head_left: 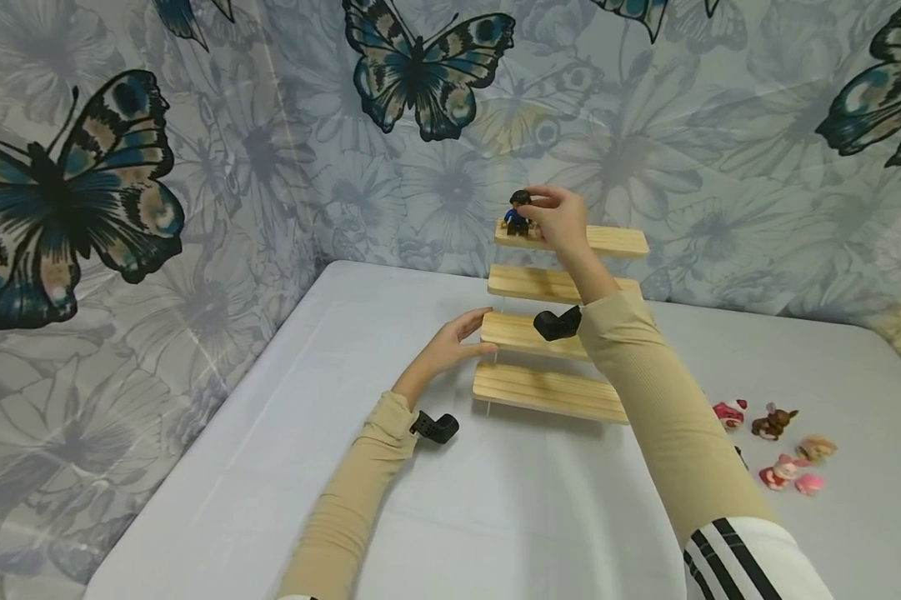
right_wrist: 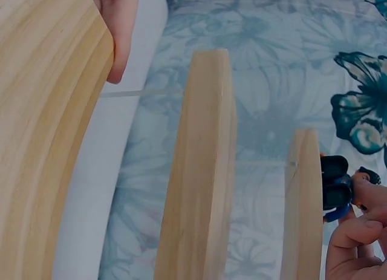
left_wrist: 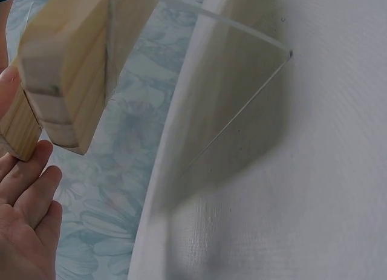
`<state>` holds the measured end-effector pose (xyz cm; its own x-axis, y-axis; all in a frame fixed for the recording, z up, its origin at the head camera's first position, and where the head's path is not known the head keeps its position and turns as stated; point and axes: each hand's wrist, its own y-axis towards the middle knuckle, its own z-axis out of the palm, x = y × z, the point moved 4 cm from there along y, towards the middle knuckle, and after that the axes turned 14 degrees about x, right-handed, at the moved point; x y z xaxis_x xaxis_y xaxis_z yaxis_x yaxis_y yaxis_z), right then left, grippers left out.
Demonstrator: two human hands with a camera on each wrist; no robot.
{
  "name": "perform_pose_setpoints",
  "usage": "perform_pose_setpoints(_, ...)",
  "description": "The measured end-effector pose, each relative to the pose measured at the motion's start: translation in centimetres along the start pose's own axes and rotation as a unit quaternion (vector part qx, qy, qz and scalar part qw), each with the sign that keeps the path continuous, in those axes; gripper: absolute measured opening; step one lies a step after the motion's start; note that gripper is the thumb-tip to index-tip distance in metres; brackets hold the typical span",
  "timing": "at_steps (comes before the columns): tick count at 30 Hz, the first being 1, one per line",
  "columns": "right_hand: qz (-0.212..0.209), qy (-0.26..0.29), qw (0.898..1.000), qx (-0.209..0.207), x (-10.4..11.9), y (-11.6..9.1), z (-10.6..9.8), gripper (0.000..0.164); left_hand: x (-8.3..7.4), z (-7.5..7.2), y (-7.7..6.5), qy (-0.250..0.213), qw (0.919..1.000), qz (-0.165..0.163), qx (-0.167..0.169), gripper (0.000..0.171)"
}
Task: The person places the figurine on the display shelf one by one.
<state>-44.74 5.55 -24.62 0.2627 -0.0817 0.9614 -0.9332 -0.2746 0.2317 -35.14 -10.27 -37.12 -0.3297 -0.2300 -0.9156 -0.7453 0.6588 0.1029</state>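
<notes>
A small toy figure [head_left: 517, 213] with black hair and a blue top sits at the left end of the top shelf of a tiered wooden stand [head_left: 548, 390]. My right hand [head_left: 561, 218] pinches it from the right side; in the right wrist view the fingers [right_wrist: 357, 234] are curled at the figure's [right_wrist: 337, 186] upper body, its dark legs against the top board. Lower down, my left hand [head_left: 450, 346] touches the left end of the third board from the top. In the left wrist view its fingers [left_wrist: 37, 195] are fairly straight against the wood.
Several small toy figures lie on the white table to the right, among them a brown animal [head_left: 773, 422] and a pink one [head_left: 780, 472]. Behind the stand hangs a butterfly-print cloth [head_left: 450, 183]. Thin clear supports join the boards.
</notes>
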Motion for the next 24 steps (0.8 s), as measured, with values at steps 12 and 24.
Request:
perform_pose_setpoints(12, 0.015, -0.021, 1.000, -0.005, 0.01, 0.11, -0.43, 0.034, -0.44, 0.11, -0.26, -0.012, 0.9999, -0.002, -0.002, 0.065)
perform_pose_setpoints(24, 0.017, -0.037, 0.999, 0.001, -0.23, 0.19, -0.66, 0.035, -0.42, 0.16, -0.17, 0.002, 1.0000, 0.000, -0.003, 0.065)
